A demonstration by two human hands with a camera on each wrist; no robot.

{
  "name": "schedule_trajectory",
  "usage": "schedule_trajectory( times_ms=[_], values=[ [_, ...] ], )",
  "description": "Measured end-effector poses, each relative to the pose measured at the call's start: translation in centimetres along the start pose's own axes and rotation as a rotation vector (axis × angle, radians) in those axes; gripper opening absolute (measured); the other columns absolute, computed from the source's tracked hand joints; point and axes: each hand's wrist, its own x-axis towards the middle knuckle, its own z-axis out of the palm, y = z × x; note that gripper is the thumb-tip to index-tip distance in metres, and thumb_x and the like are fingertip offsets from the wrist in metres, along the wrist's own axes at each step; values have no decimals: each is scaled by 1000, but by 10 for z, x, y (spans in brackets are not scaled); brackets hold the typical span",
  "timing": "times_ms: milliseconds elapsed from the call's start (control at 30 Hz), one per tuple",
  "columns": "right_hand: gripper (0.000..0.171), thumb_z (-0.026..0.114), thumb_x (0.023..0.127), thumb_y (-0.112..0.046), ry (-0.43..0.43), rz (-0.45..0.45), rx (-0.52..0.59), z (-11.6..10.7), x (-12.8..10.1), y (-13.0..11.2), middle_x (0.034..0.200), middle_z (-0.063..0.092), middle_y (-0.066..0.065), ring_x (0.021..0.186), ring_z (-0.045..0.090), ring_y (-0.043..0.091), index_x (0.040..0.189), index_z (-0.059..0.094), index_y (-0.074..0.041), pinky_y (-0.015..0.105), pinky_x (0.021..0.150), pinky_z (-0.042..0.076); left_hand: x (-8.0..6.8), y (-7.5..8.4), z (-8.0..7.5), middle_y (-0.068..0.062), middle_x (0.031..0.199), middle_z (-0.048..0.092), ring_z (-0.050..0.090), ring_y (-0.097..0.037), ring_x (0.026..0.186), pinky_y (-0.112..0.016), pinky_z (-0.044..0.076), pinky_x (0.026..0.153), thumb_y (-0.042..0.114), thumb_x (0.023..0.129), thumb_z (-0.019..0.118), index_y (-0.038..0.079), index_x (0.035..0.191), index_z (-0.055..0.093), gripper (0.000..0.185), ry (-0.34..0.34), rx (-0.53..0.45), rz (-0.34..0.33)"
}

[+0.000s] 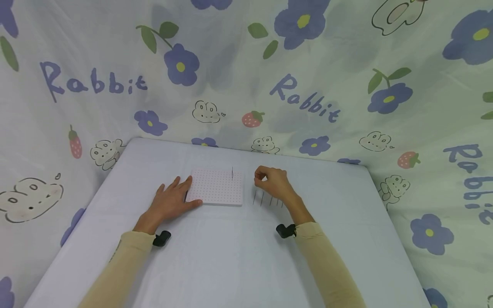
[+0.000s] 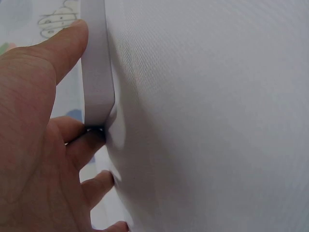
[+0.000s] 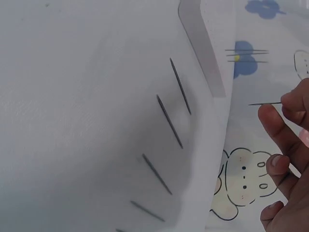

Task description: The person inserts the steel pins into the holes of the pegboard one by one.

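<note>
left hand (image 1: 169, 203) – flat, fingers spread, touching the board's (image 1: 217, 187) left edge | right hand (image 1: 271, 182) – just right of board, pinching a needle (image 3: 264, 103) | more needles (image 3: 169, 121) on desk (image 1: 231, 256) by board

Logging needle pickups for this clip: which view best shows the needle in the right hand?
The right wrist view: the needle juts clearly from the right hand, pinched at the fingertips, with spare needles lying on the table. The head view shows only the curled hand beside the board, the needle too thin to see. The left wrist view shows none.
</note>
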Motion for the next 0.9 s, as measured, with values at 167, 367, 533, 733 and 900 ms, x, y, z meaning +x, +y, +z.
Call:
schedule_trajectory(
  times_ms=[167,367,533,733,900],
  values=[
    [5,68,93,-27,4,-23,-5,1,2,-5,92,70,-11,82,59,14,98,69,-25,60,104,33,0,-1,0,-23,161,28,15,-45,152,-73,4,115,65,91,60,3,160,21,100,-5,3,-3],
    [6,69,93,-26,7,-45,4,2,3,-10,93,72,-10,85,61,14,98,71,-24,60,103,35,0,-2,0,-24,161,29,15,-46,151,-73,4,114,65,91,60,2,159,22,100,-3,1,1],
    [6,69,93,-27,0,-57,-7,4,5,-13,93,72,-11,85,61,13,98,72,-25,61,104,34,-1,-1,-1,-23,161,30,16,-46,151,-73,5,115,65,91,61,2,159,23,101,6,-3,3],
    [6,70,93,-28,-5,-68,-5,8,9,-17,92,72,-12,87,61,13,98,72,-26,62,104,33,-1,-1,-1,-23,161,29,15,-46,151,-73,4,115,65,91,60,2,159,23,100,3,-9,2],
    [8,69,93,-28,-12,-78,-10,11,11,-22,93,72,-12,88,62,13,100,73,-26,60,103,34,-1,-1,-2,-23,161,29,15,-46,151,-73,4,115,65,91,60,2,159,23,100,1,-7,0]
  ],
)
